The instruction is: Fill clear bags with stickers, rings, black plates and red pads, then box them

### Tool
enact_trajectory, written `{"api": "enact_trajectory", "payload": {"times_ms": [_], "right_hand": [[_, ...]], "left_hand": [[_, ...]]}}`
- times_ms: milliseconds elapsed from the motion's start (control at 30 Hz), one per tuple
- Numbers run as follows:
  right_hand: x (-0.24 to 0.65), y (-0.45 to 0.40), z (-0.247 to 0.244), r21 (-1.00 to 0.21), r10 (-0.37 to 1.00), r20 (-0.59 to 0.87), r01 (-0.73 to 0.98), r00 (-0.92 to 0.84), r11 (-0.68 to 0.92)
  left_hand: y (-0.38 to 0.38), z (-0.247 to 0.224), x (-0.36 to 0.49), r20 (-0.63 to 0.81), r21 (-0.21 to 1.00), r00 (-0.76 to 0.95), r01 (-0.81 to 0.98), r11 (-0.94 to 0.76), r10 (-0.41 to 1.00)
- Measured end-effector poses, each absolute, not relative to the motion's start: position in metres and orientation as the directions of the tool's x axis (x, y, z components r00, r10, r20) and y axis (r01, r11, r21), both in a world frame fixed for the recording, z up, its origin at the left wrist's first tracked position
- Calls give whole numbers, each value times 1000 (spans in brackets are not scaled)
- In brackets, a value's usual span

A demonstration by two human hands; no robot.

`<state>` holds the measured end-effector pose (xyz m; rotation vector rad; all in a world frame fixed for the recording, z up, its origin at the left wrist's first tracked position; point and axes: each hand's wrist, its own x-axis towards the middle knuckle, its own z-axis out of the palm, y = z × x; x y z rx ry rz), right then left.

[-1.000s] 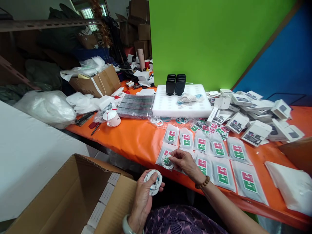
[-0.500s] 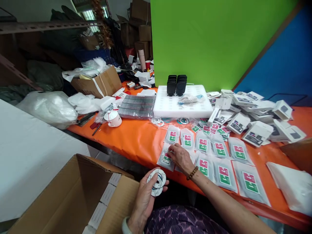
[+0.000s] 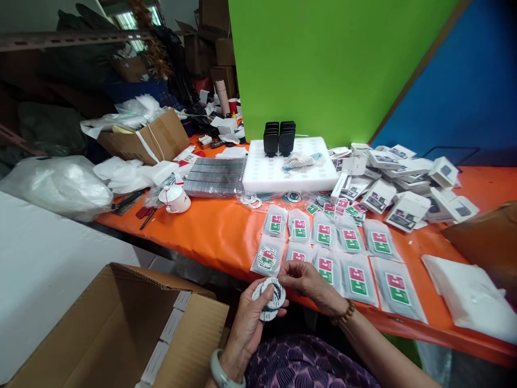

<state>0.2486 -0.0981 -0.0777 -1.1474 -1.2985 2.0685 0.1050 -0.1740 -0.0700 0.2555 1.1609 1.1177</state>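
Note:
My left hand [image 3: 252, 315] grips a few round white ring stickers [image 3: 269, 300], thumb on top. The fingertips of my right hand [image 3: 305, 280] pinch together at the right edge of these stickers. Frosted pouches [image 3: 393, 307] lie in two rows on the orange table, most topped with a pink and green card [image 3: 357, 281]. On the front-left pouch, a round clear sticker with white marks [image 3: 267, 258] lies over its card. Loose pink and green cards [image 3: 341, 207] and more ring stickers [image 3: 252, 200] are behind the rows.
An open cardboard box [image 3: 109, 323] stands at lower left. White foam [image 3: 288, 180] bears black devices [image 3: 278, 139]. Small white boxes [image 3: 407, 210] pile up at the right. A lidded cup [image 3: 175, 199] stands left of the pouches, near a wrapped stack [image 3: 216, 175].
My right hand has left the front-left pouch and come to the stickers in my left hand. The round sticker there is now fully in sight. The view has shifted to the right.

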Motion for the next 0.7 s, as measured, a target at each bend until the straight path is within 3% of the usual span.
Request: {"api": "enact_trajectory", "payload": {"times_ms": [200, 400, 567, 700], "right_hand": [[252, -106, -88, -918, 773, -315, -31, -551, -396], [264, -103, -87, -876, 741, -439, 61, -508, -478], [286, -88, -89, -905, 852, -420, 69, -311, -421], [294, -71, -95, -947, 928, -313, 144, -202, -288]], "left_hand": [[-175, -71, 109, -584, 690, -46, -553, 466, 810], [-177, -68, 111, -592, 680, 6, -532, 504, 806], [-177, -71, 108, -618, 684, -19, -504, 527, 786], [-178, -74, 107, -626, 682, -33, -508, 526, 779]]}}
